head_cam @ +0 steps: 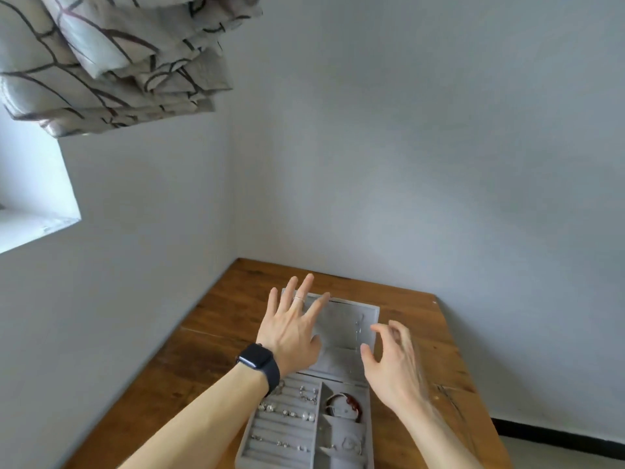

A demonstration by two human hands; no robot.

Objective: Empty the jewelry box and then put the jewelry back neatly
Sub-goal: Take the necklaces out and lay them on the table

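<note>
Jewelry box lid (pixel 341 328) beneath left hand (pixel 291 333), spread fingers (pixel 305 289), right hand (pixel 394 363) beside

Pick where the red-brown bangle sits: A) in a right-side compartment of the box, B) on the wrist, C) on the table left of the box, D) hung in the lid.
A: the red-brown bangle lies in a compartment on the right side of the open jewelry box, next to the ring rolls. The wrist bears only a black watch.
</note>
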